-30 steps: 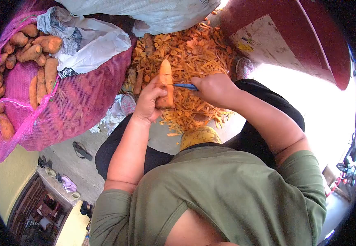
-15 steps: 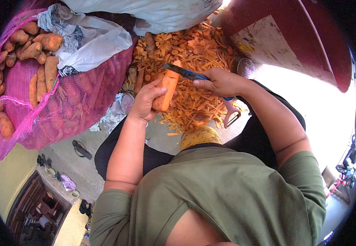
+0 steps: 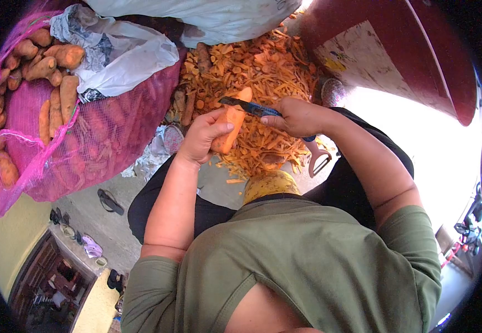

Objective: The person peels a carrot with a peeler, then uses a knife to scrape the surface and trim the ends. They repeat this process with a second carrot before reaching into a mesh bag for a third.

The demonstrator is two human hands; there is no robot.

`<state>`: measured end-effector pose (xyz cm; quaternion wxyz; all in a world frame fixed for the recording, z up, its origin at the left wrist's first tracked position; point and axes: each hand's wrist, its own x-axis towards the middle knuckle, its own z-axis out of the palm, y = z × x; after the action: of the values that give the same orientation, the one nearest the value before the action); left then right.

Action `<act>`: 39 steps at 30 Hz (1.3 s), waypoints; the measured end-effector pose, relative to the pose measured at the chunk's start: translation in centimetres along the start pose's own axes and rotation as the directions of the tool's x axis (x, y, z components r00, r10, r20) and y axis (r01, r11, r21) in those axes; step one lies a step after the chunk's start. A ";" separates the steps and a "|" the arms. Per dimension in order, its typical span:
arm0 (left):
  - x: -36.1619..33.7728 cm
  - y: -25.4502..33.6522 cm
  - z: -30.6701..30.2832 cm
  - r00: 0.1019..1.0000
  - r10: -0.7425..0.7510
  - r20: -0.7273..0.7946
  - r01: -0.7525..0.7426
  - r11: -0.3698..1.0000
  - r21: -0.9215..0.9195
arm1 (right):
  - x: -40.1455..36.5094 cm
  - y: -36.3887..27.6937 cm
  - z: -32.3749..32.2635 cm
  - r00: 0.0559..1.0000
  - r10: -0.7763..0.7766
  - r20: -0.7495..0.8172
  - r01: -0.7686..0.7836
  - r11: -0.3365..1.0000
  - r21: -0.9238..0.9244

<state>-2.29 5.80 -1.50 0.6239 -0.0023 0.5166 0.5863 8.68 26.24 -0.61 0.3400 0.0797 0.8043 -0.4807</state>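
My left hand [image 3: 201, 137] is closed around the lower part of a thick peeled carrot [image 3: 229, 130], which points up and away. My right hand [image 3: 296, 116] grips a knife [image 3: 259, 110] with a blue handle and a dark blade. That blade lies across the carrot a little below its top end. From beneath the right hand sticks out a pinkish Y-shaped peeler [image 3: 320, 161]; its handle end is hidden, so how it is held cannot be seen. A heap of orange carrot peelings [image 3: 269, 72] covers the floor under both hands.
At the left, a pink mesh sack [image 3: 119, 144] holds unpeeled carrots [image 3: 44, 67], with a white plastic bag [image 3: 135, 61] on top. A white sack [image 3: 235, 19] lies beyond the peelings. The large dark red container [image 3: 396, 50] stands at right. A sandal [image 3: 109, 201] lies on the floor.
The knife has slid a little down the carrot toward me, and the peeler has swung slightly with the right hand. The carrot's top end has tipped slightly right.
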 end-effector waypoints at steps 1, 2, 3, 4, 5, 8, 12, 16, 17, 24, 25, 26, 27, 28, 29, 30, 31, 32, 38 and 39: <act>0.0 -0.1 0.2 1.000 0.000 -0.010 0.001 1.000 0.026 | 0.1 0.1 0.1 0.998 0.051 0.039 -0.052 0.998 0.030; 0.0 -0.1 0.4 1.000 0.017 -0.021 -0.017 1.000 0.023 | 0.2 0.2 0.1 0.992 0.099 0.079 -0.104 0.993 0.058; 0.1 -0.1 0.5 0.999 0.034 -0.031 -0.034 0.999 0.021 | 0.2 0.3 -0.1 0.990 0.095 0.102 -0.104 0.991 0.087; 0.2 0.0 0.5 0.998 0.051 -0.039 -0.050 0.999 0.020 | 0.2 0.4 -0.3 0.988 0.091 0.122 -0.106 0.988 0.116; 0.2 0.1 0.4 1.000 0.023 -0.015 -0.024 1.000 -0.016 | 0.1 0.4 -0.5 0.986 0.085 0.144 -0.106 0.984 0.145; 0.2 0.2 0.0 0.998 -0.045 0.049 0.050 0.992 -0.113 | -0.2 0.1 -0.4 0.997 0.033 0.071 -0.036 0.998 0.042; 0.3 0.0 0.1 0.994 -0.085 0.065 0.092 0.990 -0.107 | -0.3 -0.2 -0.4 0.986 0.094 0.140 -0.098 0.995 0.025; 0.1 0.3 0.1 0.992 -0.090 0.088 0.097 0.992 -0.079 | -0.3 0.1 -1.2 0.971 0.092 0.218 -0.117 0.988 0.101; 0.2 0.1 0.3 0.998 -0.058 0.036 0.060 0.995 -0.075 | -0.4 0.1 -1.2 0.971 0.094 0.221 -0.121 0.986 0.110; 0.8 -1.5 0.5 0.998 -0.014 -0.066 0.006 0.993 -0.120 | 0.0 -0.8 -0.5 0.983 0.137 0.125 -0.139 0.990 0.011; 0.8 -1.3 0.4 0.997 -0.028 -0.068 0.018 0.991 -0.132 | 0.0 -0.8 -0.2 0.991 0.122 0.060 -0.121 0.992 -0.026; 0.8 -1.1 0.4 0.997 -0.015 -0.078 0.005 0.991 -0.137 | 0.0 -0.8 0.1 0.995 0.104 -0.003 -0.104 0.992 -0.064; 0.7 -0.8 0.5 0.996 -0.004 -0.088 -0.009 0.990 -0.144 | 0.0 -1.0 0.3 0.987 0.126 -0.102 -0.136 0.986 -0.099; 0.7 -0.7 0.5 0.995 0.008 -0.099 -0.023 0.988 -0.152 | 0.0 -1.4 0.6 0.969 0.142 -0.200 -0.170 0.977 -0.131; 0.8 -0.8 0.4 0.995 0.003 -0.098 -0.019 0.986 -0.167 | 0.0 -1.6 0.8 0.943 0.151 -0.296 -0.205 0.965 -0.162; 0.9 -1.2 0.1 0.995 -0.001 -0.098 -0.017 0.983 -0.182 | -0.1 -1.8 0.8 0.948 0.135 -0.289 -0.193 0.964 -0.182; 1.0 -1.3 0.0 0.995 -0.004 -0.096 -0.015 0.981 -0.195 | -0.2 -1.8 0.7 0.952 0.121 -0.283 -0.182 0.963 -0.201; 1.1 -1.3 0.0 0.996 -0.002 -0.093 -0.017 0.980 -0.197 | -0.3 -1.9 0.7 0.955 0.108 -0.278 -0.172 0.961 -0.218; 1.0 -1.1 0.7 0.990 0.006 -0.138 -0.033 0.980 -0.196 | -1.2 -2.5 2.7 0.957 0.026 -0.290 -0.148 0.901 -0.409; 1.1 -1.2 0.7 0.988 0.003 -0.155 -0.031 0.983 -0.179 | -1.2 -2.4 3.0 0.950 0.014 -0.313 -0.150 0.897 -0.416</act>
<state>-1.26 6.64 -2.61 0.5742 -0.0999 0.5081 0.6342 9.89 22.75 0.94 0.2423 0.1085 0.9295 -0.2561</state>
